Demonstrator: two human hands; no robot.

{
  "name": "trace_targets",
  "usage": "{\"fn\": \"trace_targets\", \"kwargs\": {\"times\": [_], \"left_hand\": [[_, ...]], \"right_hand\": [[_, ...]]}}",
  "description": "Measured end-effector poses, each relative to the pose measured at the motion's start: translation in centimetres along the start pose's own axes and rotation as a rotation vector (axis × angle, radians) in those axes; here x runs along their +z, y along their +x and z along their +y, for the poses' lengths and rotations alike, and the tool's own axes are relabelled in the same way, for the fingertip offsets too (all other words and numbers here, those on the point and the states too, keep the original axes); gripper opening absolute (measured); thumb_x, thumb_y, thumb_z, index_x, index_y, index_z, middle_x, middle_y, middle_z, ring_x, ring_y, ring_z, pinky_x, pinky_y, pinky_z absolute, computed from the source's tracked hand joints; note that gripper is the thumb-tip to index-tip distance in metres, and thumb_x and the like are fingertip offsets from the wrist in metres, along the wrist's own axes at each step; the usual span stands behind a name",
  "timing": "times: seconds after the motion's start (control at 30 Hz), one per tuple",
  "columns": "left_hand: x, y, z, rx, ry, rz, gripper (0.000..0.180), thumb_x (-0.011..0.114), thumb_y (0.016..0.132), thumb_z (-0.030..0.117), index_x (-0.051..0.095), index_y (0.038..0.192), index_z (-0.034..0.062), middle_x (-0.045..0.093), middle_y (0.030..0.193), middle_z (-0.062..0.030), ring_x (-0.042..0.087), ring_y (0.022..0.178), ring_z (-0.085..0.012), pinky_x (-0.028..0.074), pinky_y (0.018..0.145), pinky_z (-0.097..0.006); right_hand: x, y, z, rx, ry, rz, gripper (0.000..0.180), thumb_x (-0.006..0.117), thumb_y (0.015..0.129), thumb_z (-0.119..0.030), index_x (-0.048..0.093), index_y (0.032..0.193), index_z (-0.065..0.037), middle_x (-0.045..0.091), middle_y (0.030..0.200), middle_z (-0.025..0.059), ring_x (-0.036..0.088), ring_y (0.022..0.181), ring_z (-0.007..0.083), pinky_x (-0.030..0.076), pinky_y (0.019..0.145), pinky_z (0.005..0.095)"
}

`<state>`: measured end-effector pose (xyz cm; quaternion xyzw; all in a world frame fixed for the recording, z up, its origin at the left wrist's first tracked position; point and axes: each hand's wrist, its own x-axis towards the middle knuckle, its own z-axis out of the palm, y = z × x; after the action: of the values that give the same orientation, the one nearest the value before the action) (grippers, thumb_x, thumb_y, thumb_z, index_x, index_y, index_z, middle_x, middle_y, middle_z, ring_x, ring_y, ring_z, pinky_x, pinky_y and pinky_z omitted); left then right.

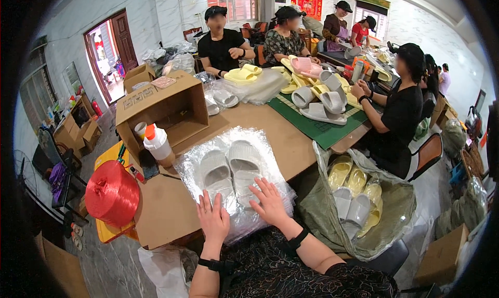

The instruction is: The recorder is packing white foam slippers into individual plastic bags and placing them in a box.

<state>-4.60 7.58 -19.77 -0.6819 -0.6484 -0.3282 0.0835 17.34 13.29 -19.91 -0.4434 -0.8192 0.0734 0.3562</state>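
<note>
A pair of grey slide sandals [244,160] lies side by side under or inside clear plastic, on a stack of clear plastic bags [193,168] at the table's near edge. My left hand [213,217] rests flat at the near left of the pair, fingers stretched out. Across the near end of the right sandal lies my right hand [270,200], its fingers spread. Both palms face down on the plastic and grip nothing. Whether the sandals are wholly inside a bag, I cannot tell.
Left of the stack stand a white bottle with an orange cap [158,144], an open cardboard box [166,108] and a red twine roll [112,193]. An open sack [387,230] holds wrapped sandals at right. Sandals pile on a green mat [291,124]; several people sit or stand beyond.
</note>
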Motion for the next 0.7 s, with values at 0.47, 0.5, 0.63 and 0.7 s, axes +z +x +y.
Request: {"fn": "trace_targets", "kwargs": {"times": [0.47, 0.5, 0.63, 0.7], "left_hand": [[0.07, -0.04, 0.12, -0.01, -0.014, 0.02, 0.047, 0.051, 0.092, 0.02, 0.056, 0.137, 0.0103, 0.033, 0.156, -0.0242, 0.033, 0.141, -0.0467, 0.025, 0.115, -0.059], [0.05, -0.05, 0.12, -0.016, -0.017, 0.015, 0.047, 0.051, 0.092, 0.02, 0.056, 0.137, 0.0105, 0.033, 0.156, -0.024, 0.033, 0.141, -0.0467, 0.025, 0.115, -0.059], [0.4, -0.06, -0.01, 0.004, 0.003, 0.025, 0.046, 0.051, 0.092, 0.02, 0.056, 0.137, 0.0104, 0.034, 0.156, -0.0241, 0.034, 0.14, -0.047, 0.025, 0.115, -0.059], [0.3, -0.13, 0.05, 0.005, -0.012, 0.037, 0.046, 0.051, 0.092, 0.019, 0.056, 0.137, 0.0104, 0.034, 0.156, -0.0241, 0.034, 0.14, -0.0473, 0.025, 0.114, -0.059]], "right_hand": [[0.15, -0.09, 0.03, -0.005, 0.003, 0.005, 0.049, 0.052, 0.099, -0.04, 0.051, 0.14, -0.013, 0.036, 0.156, 0.013, 0.029, 0.146, 0.0335, 0.02, 0.119, 0.0499], [0.12, -0.11, -0.01, -0.004, 0.004, 0.001, 0.049, 0.051, 0.1, -0.04, 0.051, 0.14, -0.013, 0.036, 0.156, 0.0131, 0.029, 0.146, 0.0336, 0.02, 0.119, 0.0498], [-0.05, -0.11, -0.01, 0.002, 0.002, -0.005, 0.049, 0.051, 0.1, -0.04, 0.051, 0.141, -0.013, 0.036, 0.156, 0.0133, 0.03, 0.146, 0.0339, 0.02, 0.12, 0.0491], [-0.03, -0.12, -0.07, -0.001, 0.001, -0.007, 0.049, 0.051, 0.1, -0.04, 0.051, 0.141, -0.013, 0.036, 0.156, 0.0134, 0.029, 0.146, 0.0339, 0.02, 0.12, 0.0489]]}}
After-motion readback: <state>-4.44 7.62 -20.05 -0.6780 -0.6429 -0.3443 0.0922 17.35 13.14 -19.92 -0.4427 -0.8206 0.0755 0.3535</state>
